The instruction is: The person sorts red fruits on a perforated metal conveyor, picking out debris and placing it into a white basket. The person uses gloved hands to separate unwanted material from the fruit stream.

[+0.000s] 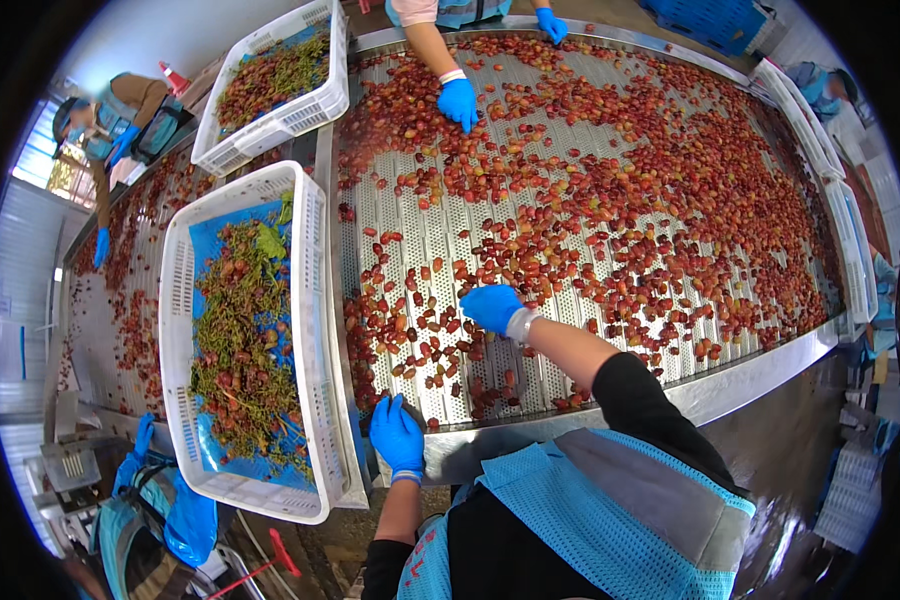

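Reddish grapes [540, 247] lie loose across a perforated metal conveyor [450, 210]. My right hand [493, 307], in a blue glove, is low over the belt among the grapes; its fingers point left and down, and whether they pinch a grape is hidden. On the metal rim [465, 442] at the near edge rests my left hand [397, 435], also gloved in blue, fingers apart and nothing visible in it. To its left stands a white plastic crate [315, 322] with a blue liner, holding green stems [232, 322], leaves and some grapes.
Across the belt, a co-worker's blue-gloved hand [457, 103] touches the grapes. A second white crate [270, 139] of stems sits at the upper left. Further crates [855, 247] line the right end. Co-workers stand at another conveyor [97, 330] on the left.
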{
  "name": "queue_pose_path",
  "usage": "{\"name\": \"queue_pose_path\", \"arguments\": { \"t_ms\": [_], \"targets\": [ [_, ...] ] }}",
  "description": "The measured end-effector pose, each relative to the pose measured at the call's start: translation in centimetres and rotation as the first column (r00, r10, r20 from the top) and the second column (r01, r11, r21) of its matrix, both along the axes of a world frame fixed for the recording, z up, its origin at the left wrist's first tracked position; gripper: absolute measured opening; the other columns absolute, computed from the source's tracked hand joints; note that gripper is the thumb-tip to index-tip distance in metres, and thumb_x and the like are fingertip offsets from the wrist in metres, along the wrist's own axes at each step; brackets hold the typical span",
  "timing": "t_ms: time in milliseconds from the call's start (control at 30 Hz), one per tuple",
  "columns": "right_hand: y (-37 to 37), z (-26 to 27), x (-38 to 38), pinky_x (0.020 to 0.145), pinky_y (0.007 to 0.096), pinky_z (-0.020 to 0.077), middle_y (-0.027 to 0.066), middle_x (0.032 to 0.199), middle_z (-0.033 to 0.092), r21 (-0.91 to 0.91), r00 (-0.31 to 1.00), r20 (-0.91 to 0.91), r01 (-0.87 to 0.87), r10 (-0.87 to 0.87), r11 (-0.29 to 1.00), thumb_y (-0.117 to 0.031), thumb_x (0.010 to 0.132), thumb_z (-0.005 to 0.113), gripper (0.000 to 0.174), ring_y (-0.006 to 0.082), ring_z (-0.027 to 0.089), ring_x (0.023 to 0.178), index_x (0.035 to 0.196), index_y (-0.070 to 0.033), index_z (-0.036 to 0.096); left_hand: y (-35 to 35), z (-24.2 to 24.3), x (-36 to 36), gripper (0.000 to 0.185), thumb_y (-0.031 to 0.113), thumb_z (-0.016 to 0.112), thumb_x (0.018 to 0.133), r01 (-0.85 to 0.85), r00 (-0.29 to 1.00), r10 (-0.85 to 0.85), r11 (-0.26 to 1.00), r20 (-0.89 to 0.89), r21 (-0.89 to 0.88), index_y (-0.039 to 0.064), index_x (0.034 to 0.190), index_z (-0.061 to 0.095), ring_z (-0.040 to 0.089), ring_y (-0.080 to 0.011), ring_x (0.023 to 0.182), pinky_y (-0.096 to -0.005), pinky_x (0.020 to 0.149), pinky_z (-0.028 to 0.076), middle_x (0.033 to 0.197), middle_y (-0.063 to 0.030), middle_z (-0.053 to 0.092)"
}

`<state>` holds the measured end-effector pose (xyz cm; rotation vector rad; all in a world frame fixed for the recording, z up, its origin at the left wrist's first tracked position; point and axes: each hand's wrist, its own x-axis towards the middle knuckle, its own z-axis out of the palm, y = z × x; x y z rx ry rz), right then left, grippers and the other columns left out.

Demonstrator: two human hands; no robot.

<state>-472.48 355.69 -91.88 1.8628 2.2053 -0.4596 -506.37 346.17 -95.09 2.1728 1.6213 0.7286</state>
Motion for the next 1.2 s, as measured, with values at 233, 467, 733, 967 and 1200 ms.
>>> {"name": "queue_pose_path", "arguments": {
  "t_ms": [233,467,733,967,1200],
  "targets": [
    [-0.4,2.6,14.4,0.087,0.0478,0.0564,0.0118,0.119,0.072,0.297,0.718,-0.323,0.696,-0.617,0.654,-0.038,0.100,0.053,0.037,0.0341,0.070,0.103,0.130,-0.022,0.066,0.9,-0.3,-1.0,0.024,0.013,0.061,0.094,0.011,0.999,-0.008,0.998,-0.054,0.065,0.005,0.113,0.072,0.063,-0.0431,0.114,-0.0497,0.099,0.050,0.125,-0.0247,0.065],
    [15.3,2.4,15.0,0.091,0.0504,0.0553,0.0149,0.126,0.069,0.256,0.725,-0.317,0.686,-0.612,0.681,-0.043,0.103,0.048,0.047,0.0359,0.069,0.108,0.147,-0.026,0.052,2.3,-0.8,-2.1,0.026,0.010,0.062,0.092,0.053,0.996,-0.046,0.994,-0.072,0.098,0.009,0.115,0.073,0.061,-0.0437,0.115,-0.0526,0.098,0.050,0.125,-0.0230,0.065],
    [17.8,0.1,12.3,0.087,0.0504,0.0546,0.0186,0.106,0.073,-0.017,0.530,-0.458,0.798,-0.714,0.603,-0.045,0.096,0.051,0.043,0.0395,0.070,0.098,0.098,-0.010,0.075,3.0,-2.5,-3.6,0.026,0.012,0.060,0.092,0.065,0.993,-0.065,0.998,-0.096,-0.005,0.010,0.115,0.072,0.059,-0.0438,0.119,-0.0528,0.100,0.048,0.129,-0.0206,0.063],
    [22.8,-1.9,13.7,0.084,0.0516,0.0555,0.0128,0.113,0.072,0.265,0.764,-0.128,0.641,-0.633,0.720,-0.041,0.095,0.060,0.032,0.0354,0.070,0.100,0.116,-0.018,0.070,4.4,-2.0,-4.8,0.032,0.012,0.062,0.089,0.095,0.993,-0.094,0.996,-0.069,0.004,0.011,0.119,0.071,0.059,-0.0444,0.117,-0.0523,0.098,0.049,0.128,-0.0213,0.063],
    [19.8,-1.8,12.8,0.051,0.0292,0.0471,0.0040,0.075,0.066,-0.262,0.176,-0.770,0.790,-0.614,0.554,-0.046,0.099,0.061,0.039,0.0121,0.057,0.056,0.093,-0.007,0.067,5.7,-1.4,-6.1,0.036,0.015,0.061,0.091,0.004,0.994,-0.014,0.996,-0.106,-0.090,0.010,0.126,0.067,0.054,-0.0455,0.126,-0.0524,0.104,0.047,0.136,-0.0220,0.059]
  ]
}}
